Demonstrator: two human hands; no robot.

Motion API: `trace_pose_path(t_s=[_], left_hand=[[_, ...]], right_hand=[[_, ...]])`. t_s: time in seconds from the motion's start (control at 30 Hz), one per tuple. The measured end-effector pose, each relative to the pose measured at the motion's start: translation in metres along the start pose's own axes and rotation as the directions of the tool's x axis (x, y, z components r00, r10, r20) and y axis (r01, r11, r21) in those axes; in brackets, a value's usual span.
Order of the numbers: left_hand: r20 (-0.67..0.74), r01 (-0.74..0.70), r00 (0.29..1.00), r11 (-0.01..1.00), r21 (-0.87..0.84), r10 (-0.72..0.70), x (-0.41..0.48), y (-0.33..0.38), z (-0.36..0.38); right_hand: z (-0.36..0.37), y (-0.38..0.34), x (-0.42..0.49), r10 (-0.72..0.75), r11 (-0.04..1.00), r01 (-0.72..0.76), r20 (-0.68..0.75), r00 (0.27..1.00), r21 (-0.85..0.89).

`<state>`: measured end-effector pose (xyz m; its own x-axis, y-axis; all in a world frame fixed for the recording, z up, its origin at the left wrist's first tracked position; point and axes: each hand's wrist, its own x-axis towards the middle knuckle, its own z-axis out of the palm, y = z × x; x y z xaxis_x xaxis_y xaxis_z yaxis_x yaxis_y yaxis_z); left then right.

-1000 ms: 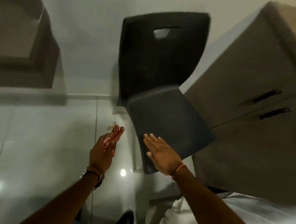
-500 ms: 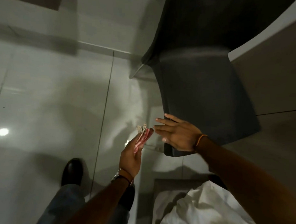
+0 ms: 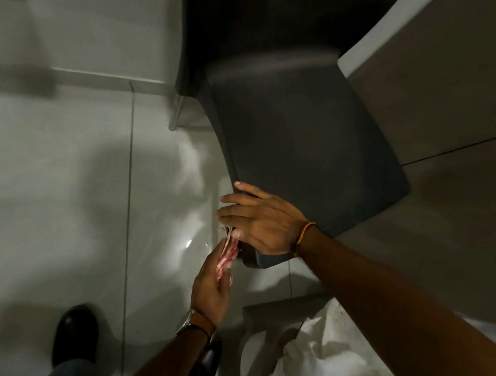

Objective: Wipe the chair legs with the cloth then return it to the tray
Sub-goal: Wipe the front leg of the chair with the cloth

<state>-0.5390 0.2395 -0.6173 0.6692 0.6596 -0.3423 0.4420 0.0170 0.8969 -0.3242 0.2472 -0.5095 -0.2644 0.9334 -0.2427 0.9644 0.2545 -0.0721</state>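
Observation:
A dark grey chair [image 3: 302, 139] stands on the pale tiled floor, seen from above. One metal back leg [image 3: 176, 110] shows at its left; the front legs are hidden under the seat. My right hand [image 3: 263, 219] lies flat on the seat's front left corner, fingers spread. My left hand [image 3: 212, 284] is just below that corner and holds a folded pink-and-white cloth [image 3: 227, 253] with a frayed end, pressed between its fingers. The cloth's tip touches my right hand's little finger. No tray is in view.
A beige cabinet [image 3: 449, 113] stands tight against the chair's right side. A white sheet [image 3: 332, 355] lies over something at the lower right. My dark shoe [image 3: 75, 334] is on the floor [image 3: 66, 191] at the lower left. A wall [image 3: 105, 25] runs behind.
My view has dropped closer to the chair seat. My right hand moved from hovering over the seat's front onto its corner, and my left hand brought the cloth up against it.

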Motion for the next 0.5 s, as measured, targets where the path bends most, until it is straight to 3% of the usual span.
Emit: trace_pose_path(t_s=[0.27,0.33,0.4,0.5], left_hand=[[0.027,-0.037,0.999,0.975,-0.219,0.044,0.006,0.003,0.035],[0.035,0.112,0.994,0.978,-0.176,-0.108,0.018,0.005,0.043],[0.054,0.017,0.999,0.941,-0.337,0.002,0.015,-0.005,0.051],[0.014,-0.016,1.0,0.878,-0.478,0.026,0.002,-0.03,0.055]], right_hand=[[0.002,0.002,0.002,-0.017,1.0,0.017,-0.013,1.0,0.006],[0.0,0.003,0.002,-0.015,1.0,0.015,-0.002,1.0,0.01],[-0.001,0.002,0.002,-0.013,1.0,0.013,-0.006,1.0,0.021],[0.0,0.0,0.003,-0.008,0.999,0.01,-0.046,0.999,0.039]])
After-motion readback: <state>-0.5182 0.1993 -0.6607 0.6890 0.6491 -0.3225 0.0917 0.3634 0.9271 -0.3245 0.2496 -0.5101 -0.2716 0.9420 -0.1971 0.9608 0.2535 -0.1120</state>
